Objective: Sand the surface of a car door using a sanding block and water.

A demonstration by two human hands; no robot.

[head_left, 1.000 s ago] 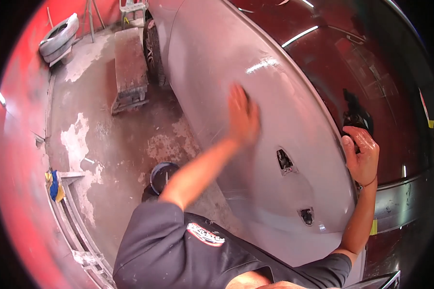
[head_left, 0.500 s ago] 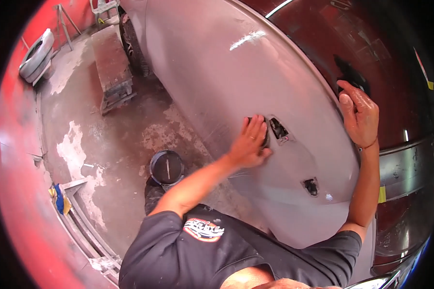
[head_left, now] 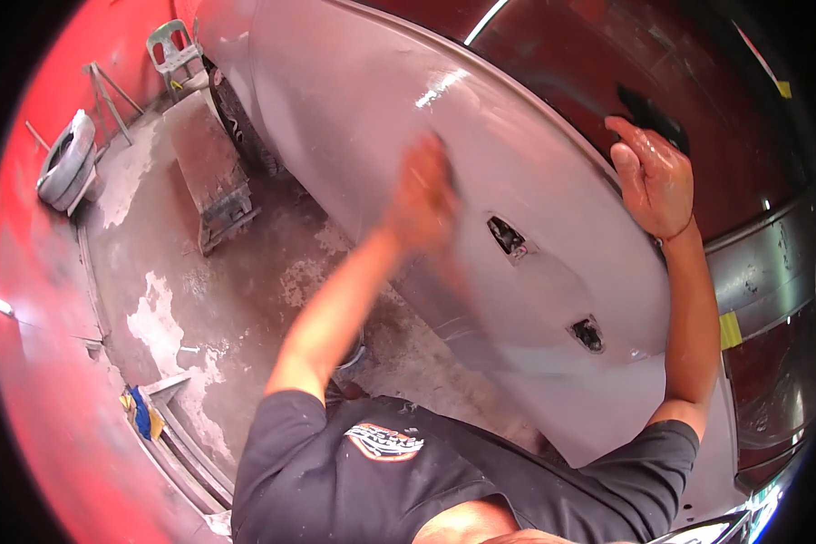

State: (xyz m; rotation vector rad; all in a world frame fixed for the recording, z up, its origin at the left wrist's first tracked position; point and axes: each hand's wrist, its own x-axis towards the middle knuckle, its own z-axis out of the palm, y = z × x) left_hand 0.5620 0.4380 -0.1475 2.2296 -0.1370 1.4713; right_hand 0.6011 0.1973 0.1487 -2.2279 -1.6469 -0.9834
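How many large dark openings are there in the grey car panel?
2: the upper opening, right of the left hand, and the lower opening, nearer the right forearm. Hand or forearm may hide others.

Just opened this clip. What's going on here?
A person in a dark shirt is working along a dull grey car panel that has two small openings. The left hand is at the panel, too blurred to tell what it holds. The right hand is by the panel's upper edge, next to the dark window.
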